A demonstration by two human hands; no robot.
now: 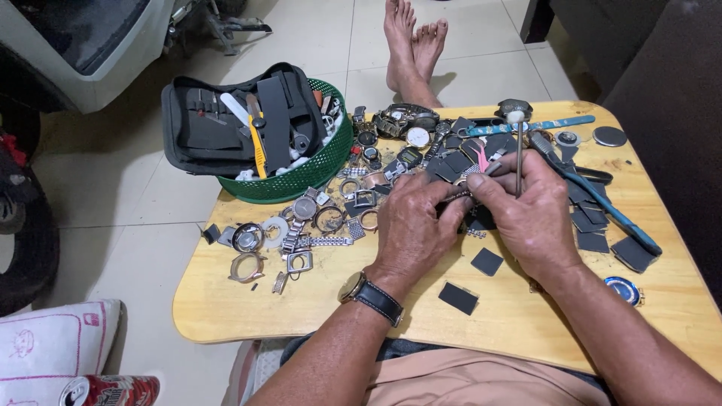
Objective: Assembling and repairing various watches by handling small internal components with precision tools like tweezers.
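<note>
We see the left hand [412,225] and the right hand [526,210] meeting over the middle of the wooden desk [248,308], fingers pinched together around a small metal watch band piece [457,194] held between them just above the desk top. The right hand also grips a thin metal hammer [518,150] standing upright, its pale head above the knuckles. A wristwatch with a dark strap [368,295] sits on the left wrist. Around the hands lie dark square pads [487,262], loose watch cases and bands [301,225], and blue-handled pliers [602,203] to the right. A green basket [301,180] at the desk's far left edge holds a black tool pouch [226,120]. Bare feet [412,37] rest on the tiled floor [135,195] beyond.
</note>
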